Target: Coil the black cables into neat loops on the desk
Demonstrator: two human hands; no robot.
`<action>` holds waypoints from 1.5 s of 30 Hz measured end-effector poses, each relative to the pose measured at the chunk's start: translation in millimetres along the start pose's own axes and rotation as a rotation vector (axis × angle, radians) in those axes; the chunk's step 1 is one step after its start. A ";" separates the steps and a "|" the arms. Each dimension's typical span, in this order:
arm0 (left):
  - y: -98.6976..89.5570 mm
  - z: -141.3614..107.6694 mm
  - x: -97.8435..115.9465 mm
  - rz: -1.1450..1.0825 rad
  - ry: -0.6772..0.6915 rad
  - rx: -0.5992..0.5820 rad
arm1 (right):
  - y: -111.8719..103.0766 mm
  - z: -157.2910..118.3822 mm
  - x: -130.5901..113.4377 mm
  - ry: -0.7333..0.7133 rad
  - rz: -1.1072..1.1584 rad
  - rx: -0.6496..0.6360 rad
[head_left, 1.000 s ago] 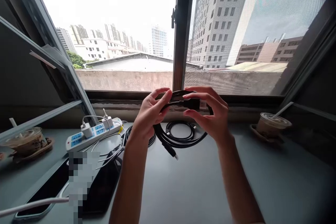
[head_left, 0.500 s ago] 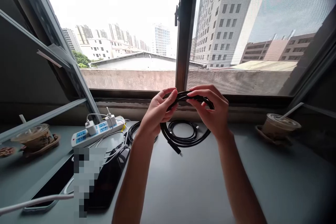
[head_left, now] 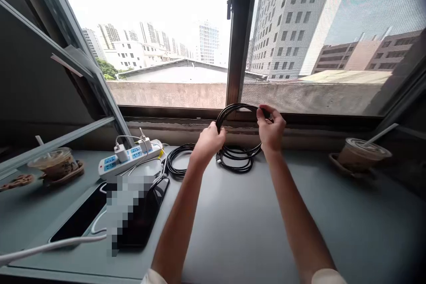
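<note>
A coiled black cable [head_left: 237,107] is held up in a loop between my two hands, above the back of the table near the window. My left hand [head_left: 210,141] is closed around the left side of the coil. On the right side, my right hand [head_left: 271,125] grips it with thumb and fingers. Below the held loop, a second black cable coil [head_left: 238,169] lies on the table, a metal plug end showing at its left. Another black cable coil [head_left: 176,169] rests to the left of my left forearm.
A white power strip [head_left: 133,159] with chargers stands at the left. Two dark phones or tablets, one black device [head_left: 140,226] nearer me, lie among white cords [head_left: 56,244]. Iced drink cups stand left [head_left: 55,162] and right [head_left: 361,155]. The window frame [head_left: 238,53] rises behind.
Both hands have spread farther apart on the coil, which is now raised as an upright, wider loop. The plug end that hung below it is out of sight. The view has shifted slightly.
</note>
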State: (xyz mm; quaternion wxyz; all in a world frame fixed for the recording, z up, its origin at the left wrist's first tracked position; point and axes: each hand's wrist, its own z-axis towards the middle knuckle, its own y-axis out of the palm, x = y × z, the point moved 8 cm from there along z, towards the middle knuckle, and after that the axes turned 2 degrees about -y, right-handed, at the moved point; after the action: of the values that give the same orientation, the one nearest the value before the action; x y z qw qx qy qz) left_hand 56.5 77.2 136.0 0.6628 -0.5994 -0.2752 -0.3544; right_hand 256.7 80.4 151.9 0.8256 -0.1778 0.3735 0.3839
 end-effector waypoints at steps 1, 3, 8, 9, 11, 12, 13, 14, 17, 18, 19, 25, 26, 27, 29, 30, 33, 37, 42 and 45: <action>8.2 8.0 -10.1 0.021 -0.046 -0.029 | 6.0 0.2 12.5 0.061 -0.040 -0.070; 25.0 22.4 -27.1 0.017 -0.102 -0.105 | 16.4 -1.8 33.4 0.140 -0.086 -0.225; 44.4 47.6 -59.4 0.030 -0.149 -0.091 | 30.7 -15.4 83.9 0.318 -0.198 -0.563; 46.4 51.0 -64.6 0.042 -0.148 -0.065 | 31.9 -18.0 94.3 0.345 -0.241 -0.604; 51.7 56.7 -73.9 0.075 -0.140 -0.016 | 34.6 -23.3 115.0 0.390 -0.341 -0.667; 55.2 59.0 -78.0 0.095 -0.134 0.006 | 36.5 -26.7 125.0 0.412 -0.393 -0.697; 59.4 61.0 -81.8 0.118 -0.129 0.025 | 38.6 -30.6 134.4 0.433 -0.443 -0.724; 64.1 62.7 -85.4 0.142 -0.123 0.041 | 40.9 -34.8 142.8 0.453 -0.490 -0.749; 81.4 66.6 -95.1 0.218 -0.097 0.062 | 45.6 -45.5 160.8 0.485 -0.625 -0.792; 87.6 67.6 -98.1 0.242 -0.085 0.062 | 46.2 -47.5 164.2 0.484 -0.665 -0.796; 93.5 68.3 -100.9 0.266 -0.073 0.060 | 46.5 -48.9 166.6 0.479 -0.698 -0.799; 115.9 60.8 -107.2 0.452 -0.038 0.065 | 46.3 -51.9 174.1 0.458 -0.820 -0.843; 117.0 57.5 -104.0 0.487 -0.026 0.074 | 46.3 -52.3 174.9 0.453 -0.830 -0.845; 117.7 53.8 -99.0 0.519 -0.011 0.086 | 46.6 -52.9 175.7 0.446 -0.836 -0.847; 119.4 46.2 -85.0 0.574 0.034 0.107 | 47.3 -54.2 177.2 0.430 -0.849 -0.847; 121.5 42.5 -76.6 0.596 0.063 0.108 | 47.8 -54.7 177.9 0.421 -0.856 -0.847; 139.0 31.2 -53.2 0.634 0.168 0.019 | 52.8 -57.4 179.0 0.371 -0.849 -0.879; 171.3 13.7 -43.9 0.652 0.228 -0.175 | 61.0 -62.2 178.2 0.283 -0.783 -0.946; 180.0 -4.1 -53.2 0.660 0.291 -0.214 | 59.4 -61.4 177.3 0.273 -0.793 -0.931; 173.6 -11.4 -61.6 0.624 0.340 -0.189 | 61.9 -65.1 174.1 0.303 -0.810 -0.934</action>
State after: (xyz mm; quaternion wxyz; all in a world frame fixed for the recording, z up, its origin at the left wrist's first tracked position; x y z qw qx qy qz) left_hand 157.9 79.8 -18.1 0.7171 -0.6456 0.0689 -0.2534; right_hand 252.2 169.6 -22.6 0.6787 -0.6986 0.1827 0.1340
